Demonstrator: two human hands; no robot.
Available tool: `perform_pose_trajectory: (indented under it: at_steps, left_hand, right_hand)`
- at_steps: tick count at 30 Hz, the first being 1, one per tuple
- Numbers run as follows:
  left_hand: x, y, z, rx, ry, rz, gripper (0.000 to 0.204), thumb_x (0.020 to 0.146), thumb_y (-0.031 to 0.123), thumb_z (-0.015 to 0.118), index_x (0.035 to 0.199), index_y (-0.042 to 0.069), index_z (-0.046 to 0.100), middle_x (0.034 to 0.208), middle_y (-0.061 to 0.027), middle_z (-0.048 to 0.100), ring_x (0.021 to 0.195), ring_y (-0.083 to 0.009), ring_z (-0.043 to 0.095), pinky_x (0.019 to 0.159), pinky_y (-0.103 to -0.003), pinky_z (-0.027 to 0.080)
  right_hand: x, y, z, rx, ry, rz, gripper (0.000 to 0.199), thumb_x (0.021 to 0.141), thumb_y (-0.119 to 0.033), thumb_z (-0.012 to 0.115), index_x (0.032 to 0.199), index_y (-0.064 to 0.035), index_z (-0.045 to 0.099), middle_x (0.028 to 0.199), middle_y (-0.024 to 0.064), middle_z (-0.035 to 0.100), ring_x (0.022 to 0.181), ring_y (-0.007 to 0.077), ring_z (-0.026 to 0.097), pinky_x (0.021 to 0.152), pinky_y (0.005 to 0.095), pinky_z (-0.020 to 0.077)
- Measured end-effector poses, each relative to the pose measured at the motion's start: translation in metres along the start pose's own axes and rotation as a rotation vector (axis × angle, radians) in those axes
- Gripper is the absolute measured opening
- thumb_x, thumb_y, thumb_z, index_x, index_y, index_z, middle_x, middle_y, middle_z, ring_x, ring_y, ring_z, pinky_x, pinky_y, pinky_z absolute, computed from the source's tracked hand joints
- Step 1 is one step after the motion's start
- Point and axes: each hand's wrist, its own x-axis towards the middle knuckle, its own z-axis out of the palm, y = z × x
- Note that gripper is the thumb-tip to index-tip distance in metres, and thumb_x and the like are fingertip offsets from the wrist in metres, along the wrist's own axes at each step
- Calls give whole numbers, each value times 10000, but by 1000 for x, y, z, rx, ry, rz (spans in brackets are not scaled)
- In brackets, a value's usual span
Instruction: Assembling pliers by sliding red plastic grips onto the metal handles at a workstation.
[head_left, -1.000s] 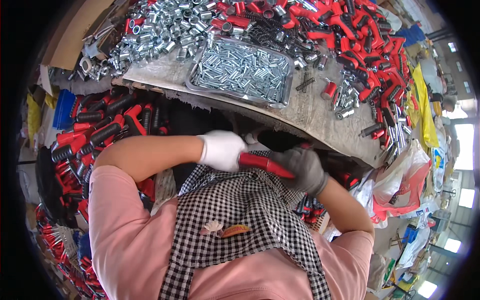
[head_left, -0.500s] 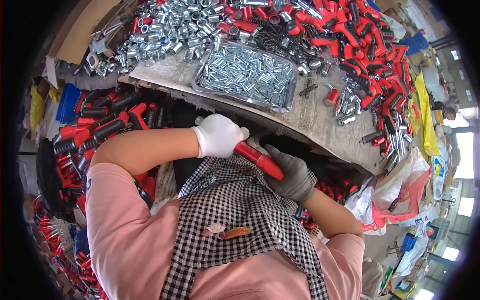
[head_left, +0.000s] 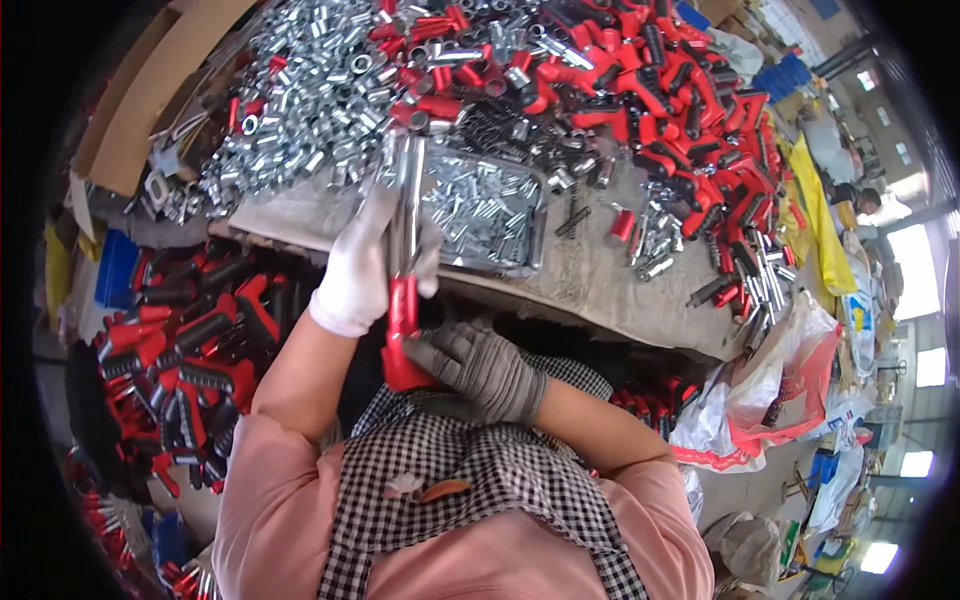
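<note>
My left hand (head_left: 362, 270) and right hand (head_left: 480, 368) both grip the red-handled tool (head_left: 403, 300), upright over the surface (head_left: 600, 280) edge. Risk: gloves slip, it drops into the tray of metal sleeves (head_left: 480, 215).

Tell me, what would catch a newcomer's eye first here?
Most striking is the red-handled tool at the centre, held upright by the white-gloved left hand on its metal shaft and the grey-gloved right hand at its red grip. Behind it, the bench is heaped with shiny metal sleeves on the left and red handles on the right, with a tray of small silver parts between.
</note>
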Motion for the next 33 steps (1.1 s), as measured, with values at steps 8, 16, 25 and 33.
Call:
perform_pose_trajectory:
  at_steps: [8,16,25,33]
  left_hand:
    - [-17,4,-19,582,-294,-535,308,828,108,522,1067,-86,533,718,-94,598,551,-167,571,534,-286,482]
    - [-10,-29,-9,688,-450,-723,233,881,105,548,1062,-40,563,751,-45,612,592,-97,574,559,-234,466]
    - [-17,-35,6,733,-472,-613,223,904,149,548,1039,-28,563,734,-32,598,575,-88,554,546,-238,460]
    - [-14,-51,-1,905,-609,-551,248,947,265,536,987,24,577,652,-34,556,582,-131,575,539,-290,457]
  right_hand:
    - [-86,132,-153,-1045,-30,824,398,801,-267,673,1161,-109,610,1017,129,665,952,299,638,787,436,504]
    - [-113,212,-184,-1000,-443,1086,380,780,-346,688,1103,-152,640,1013,157,685,948,351,655,829,460,522]
    - [-84,96,-139,245,444,575,305,973,-288,498,962,-24,651,818,56,626,730,134,579,680,283,465]
    - [-47,24,-73,258,137,287,211,889,-56,556,1096,-33,585,981,128,658,890,309,647,800,381,515]
